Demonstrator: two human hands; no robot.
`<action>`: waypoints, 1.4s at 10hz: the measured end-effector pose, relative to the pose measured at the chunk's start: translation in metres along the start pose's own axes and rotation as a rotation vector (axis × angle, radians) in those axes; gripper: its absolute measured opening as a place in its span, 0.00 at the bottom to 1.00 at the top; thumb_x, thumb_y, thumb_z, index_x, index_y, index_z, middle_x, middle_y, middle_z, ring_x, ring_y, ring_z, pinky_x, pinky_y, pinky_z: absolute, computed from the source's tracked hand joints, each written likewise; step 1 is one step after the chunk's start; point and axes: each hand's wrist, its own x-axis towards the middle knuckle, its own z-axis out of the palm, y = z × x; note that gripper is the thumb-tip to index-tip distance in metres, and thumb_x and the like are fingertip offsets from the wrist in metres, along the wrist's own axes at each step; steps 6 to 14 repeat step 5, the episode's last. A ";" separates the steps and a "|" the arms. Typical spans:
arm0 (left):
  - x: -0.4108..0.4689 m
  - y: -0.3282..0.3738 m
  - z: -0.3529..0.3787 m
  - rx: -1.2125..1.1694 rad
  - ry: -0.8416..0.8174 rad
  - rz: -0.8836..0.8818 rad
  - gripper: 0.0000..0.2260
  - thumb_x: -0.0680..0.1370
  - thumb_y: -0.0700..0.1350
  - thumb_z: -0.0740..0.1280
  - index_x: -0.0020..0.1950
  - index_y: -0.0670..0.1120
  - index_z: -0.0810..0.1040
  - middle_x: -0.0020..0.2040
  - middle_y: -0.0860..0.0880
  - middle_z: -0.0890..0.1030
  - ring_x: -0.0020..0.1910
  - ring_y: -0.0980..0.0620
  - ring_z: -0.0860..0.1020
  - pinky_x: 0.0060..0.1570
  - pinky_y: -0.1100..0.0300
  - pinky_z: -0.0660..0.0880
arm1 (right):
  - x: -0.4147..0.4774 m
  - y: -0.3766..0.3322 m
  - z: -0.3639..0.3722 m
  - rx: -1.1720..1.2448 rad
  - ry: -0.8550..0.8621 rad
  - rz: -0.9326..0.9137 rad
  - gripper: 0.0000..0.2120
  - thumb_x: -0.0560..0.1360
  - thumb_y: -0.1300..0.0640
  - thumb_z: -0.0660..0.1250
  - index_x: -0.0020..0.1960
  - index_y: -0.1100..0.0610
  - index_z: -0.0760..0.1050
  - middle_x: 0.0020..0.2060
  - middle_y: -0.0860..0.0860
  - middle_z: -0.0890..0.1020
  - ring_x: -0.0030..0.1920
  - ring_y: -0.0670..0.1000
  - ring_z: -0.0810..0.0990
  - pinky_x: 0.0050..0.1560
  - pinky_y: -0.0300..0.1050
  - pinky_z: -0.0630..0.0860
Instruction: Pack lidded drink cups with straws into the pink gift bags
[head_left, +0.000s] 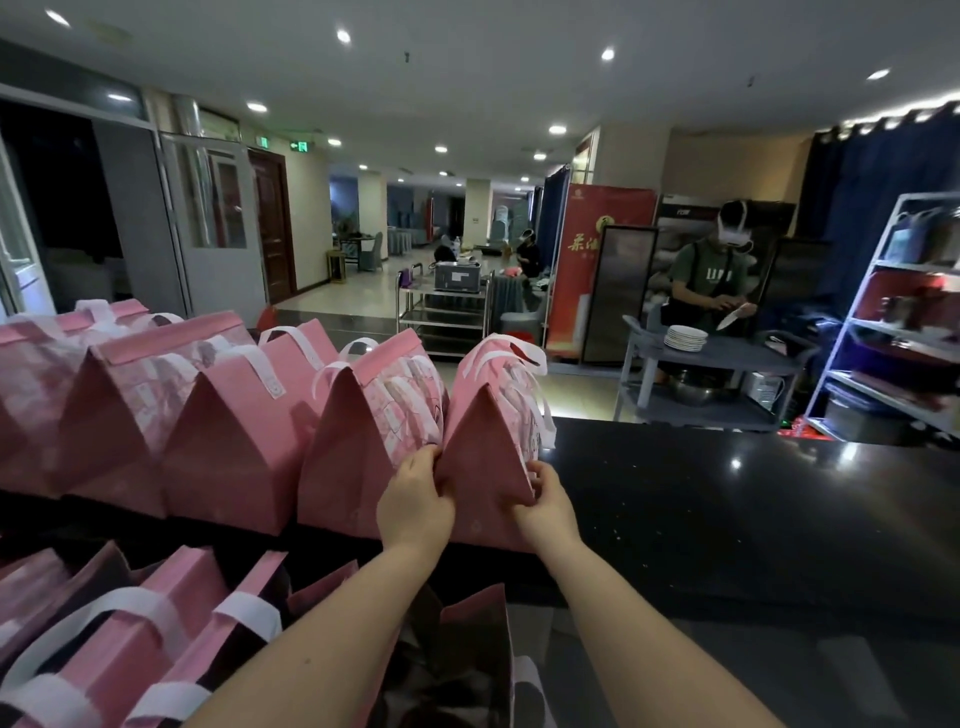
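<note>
Both hands on the end bag (485, 457) of the row. Left hand (415, 506) grips its left edge with fingers curled round the fold, and right hand (548, 506) pinches its right edge. The end bag stands upright on the black desk (727, 499) with its top folded shut and white handles draped over; contents hidden. Shut bags (234, 441) line up left of it, the nearest touching it. Open bags (130, 649) sit below and left of it, nearer the camera. Far behind it to the right, a person (711, 280) stands at a grey cart (727, 364) with stacked plates (685, 338).
</note>
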 end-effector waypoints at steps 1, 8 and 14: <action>-0.005 0.001 -0.005 -0.069 0.017 0.051 0.18 0.72 0.40 0.69 0.62 0.49 0.76 0.57 0.50 0.78 0.55 0.47 0.77 0.46 0.53 0.75 | -0.005 -0.002 -0.006 -0.028 0.006 0.007 0.24 0.71 0.56 0.70 0.64 0.49 0.69 0.52 0.47 0.78 0.46 0.47 0.80 0.42 0.44 0.79; -0.011 0.018 -0.031 -0.089 0.074 0.418 0.12 0.74 0.43 0.72 0.57 0.47 0.78 0.49 0.51 0.79 0.50 0.49 0.78 0.50 0.51 0.75 | -0.047 -0.031 -0.037 -0.122 0.050 -0.059 0.14 0.72 0.59 0.73 0.54 0.50 0.74 0.47 0.47 0.80 0.46 0.45 0.79 0.41 0.37 0.75; -0.011 0.018 -0.031 -0.089 0.074 0.418 0.12 0.74 0.43 0.72 0.57 0.47 0.78 0.49 0.51 0.79 0.50 0.49 0.78 0.50 0.51 0.75 | -0.047 -0.031 -0.037 -0.122 0.050 -0.059 0.14 0.72 0.59 0.73 0.54 0.50 0.74 0.47 0.47 0.80 0.46 0.45 0.79 0.41 0.37 0.75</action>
